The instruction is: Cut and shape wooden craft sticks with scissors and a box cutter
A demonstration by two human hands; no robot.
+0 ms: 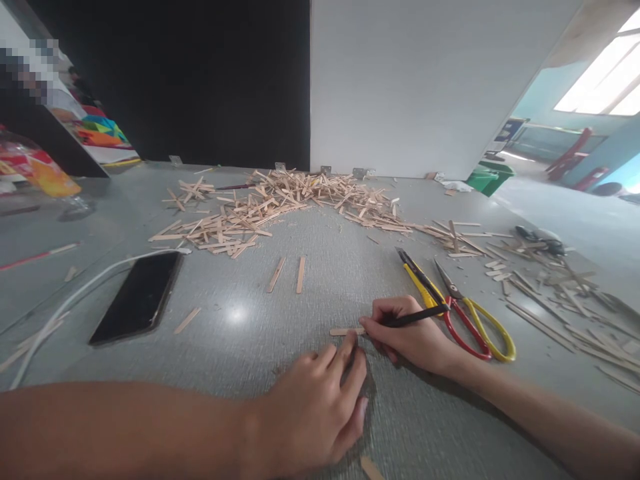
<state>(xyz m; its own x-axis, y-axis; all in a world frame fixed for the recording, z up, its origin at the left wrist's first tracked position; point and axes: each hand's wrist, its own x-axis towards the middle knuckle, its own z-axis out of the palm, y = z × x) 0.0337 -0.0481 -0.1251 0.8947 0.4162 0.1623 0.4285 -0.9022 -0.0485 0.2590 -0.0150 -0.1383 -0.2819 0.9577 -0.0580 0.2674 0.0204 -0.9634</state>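
Note:
My right hand is closed around a black pen, its tip on a short wooden stick lying flat on the grey table. My left hand rests palm down in front of that stick, fingers stretched out, with one fingertip pressing on the stick's near edge. Two more loose sticks lie side by side a little farther back.
A large heap of wooden sticks spreads across the far table. Red-and-yellow scissors and a yellow utility knife lie right of my right hand. A black phone with a white cable lies left. More sticks scatter right.

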